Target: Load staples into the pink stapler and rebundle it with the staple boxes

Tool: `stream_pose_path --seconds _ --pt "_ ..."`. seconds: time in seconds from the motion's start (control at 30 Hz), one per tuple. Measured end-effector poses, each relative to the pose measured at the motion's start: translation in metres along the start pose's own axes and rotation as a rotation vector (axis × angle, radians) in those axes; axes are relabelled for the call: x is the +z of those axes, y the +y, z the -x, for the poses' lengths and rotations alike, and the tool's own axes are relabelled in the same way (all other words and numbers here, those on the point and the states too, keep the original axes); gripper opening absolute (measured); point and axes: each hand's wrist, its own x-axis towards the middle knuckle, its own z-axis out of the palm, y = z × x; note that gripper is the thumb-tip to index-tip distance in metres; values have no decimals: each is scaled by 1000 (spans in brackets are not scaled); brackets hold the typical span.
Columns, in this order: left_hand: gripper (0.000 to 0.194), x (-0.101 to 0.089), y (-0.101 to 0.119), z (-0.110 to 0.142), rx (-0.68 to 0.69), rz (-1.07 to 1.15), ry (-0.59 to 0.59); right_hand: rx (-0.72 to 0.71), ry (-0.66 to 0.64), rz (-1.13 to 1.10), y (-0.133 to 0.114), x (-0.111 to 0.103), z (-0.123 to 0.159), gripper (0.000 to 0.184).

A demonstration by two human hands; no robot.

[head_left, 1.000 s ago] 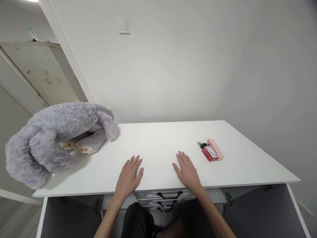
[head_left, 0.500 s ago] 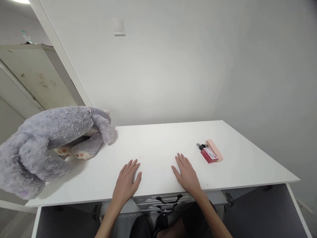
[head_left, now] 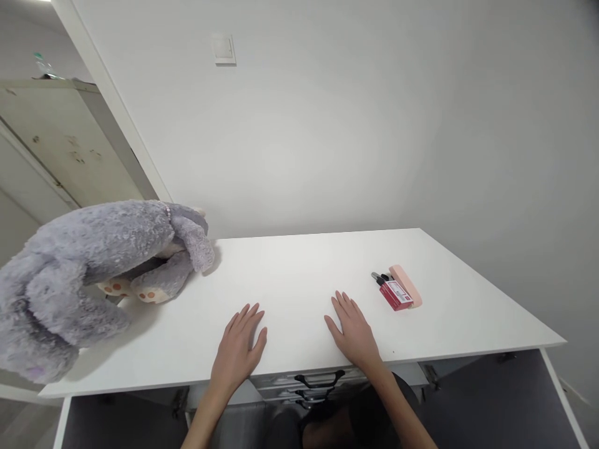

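My left hand (head_left: 238, 343) lies palm down on the white tabletop (head_left: 290, 268), fingers stretched out and thumb apart, holding nothing. To its right, my right hand (head_left: 354, 330) rests flat in the same way, also holding nothing. Nearest to my right hand is a small red and white box (head_left: 395, 295). Behind the box lies a pink elongated case (head_left: 406, 285), and a dark, slim item with a greyish tip (head_left: 377, 278) shows partly at its left; its kind I cannot make out. Left of my left hand, a large grey plush toy (head_left: 103, 243) is draped over the table's left end.
Below the front edge are drawers with dark handles (head_left: 319, 378) and open cabinet doors on both sides, the right door (head_left: 505, 399) being dark. A wall with a light switch (head_left: 223, 49) stands behind the table. A pale cabinet (head_left: 70, 137) is at the far left.
Both hands stay flat in the same places on the table. The view has shifted very slightly, and the feet below the table show differently.
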Motion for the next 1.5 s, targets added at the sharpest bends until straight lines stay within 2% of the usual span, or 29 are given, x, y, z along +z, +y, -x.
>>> stream_pose_path --seconds 0.3,1.5 --pt "39 1 0 2 15 19 46 -11 34 -25 2 4 2 56" --pt "35 -2 8 4 -8 57 58 14 1 -30 7 3 5 57"
